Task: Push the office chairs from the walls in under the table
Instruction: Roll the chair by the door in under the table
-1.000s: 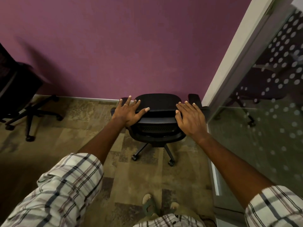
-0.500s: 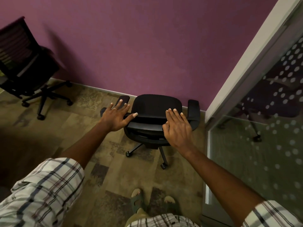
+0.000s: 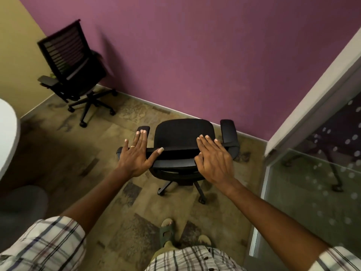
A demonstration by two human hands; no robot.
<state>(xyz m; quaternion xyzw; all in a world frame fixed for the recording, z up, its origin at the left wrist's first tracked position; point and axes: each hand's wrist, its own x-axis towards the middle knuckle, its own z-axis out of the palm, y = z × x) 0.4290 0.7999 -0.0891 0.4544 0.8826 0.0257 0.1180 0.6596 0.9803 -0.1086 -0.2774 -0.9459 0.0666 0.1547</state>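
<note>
A black office chair (image 3: 181, 133) with two armrests stands close to the purple wall, its backrest top (image 3: 175, 163) towards me. My left hand (image 3: 136, 155) lies flat over the left end of the backrest top, fingers spread, thumb across its edge. At the right end my right hand (image 3: 213, 159) is flat too, fingers straight. Neither hand grips anything. A second black mesh-back chair (image 3: 72, 61) stands in the far left corner against the walls. The white table's edge (image 3: 7, 133) shows at the far left.
A frosted-dot glass partition (image 3: 312, 182) with a white frame runs along the right, close to the near chair. A grey rounded object (image 3: 21, 204) sits at lower left. Patterned carpet (image 3: 127, 222) lies between me and both chairs.
The view has swung left, bringing the second chair, the yellow wall and the table edge into sight. My hands stay over the near chair's backrest, fingers now straighter.
</note>
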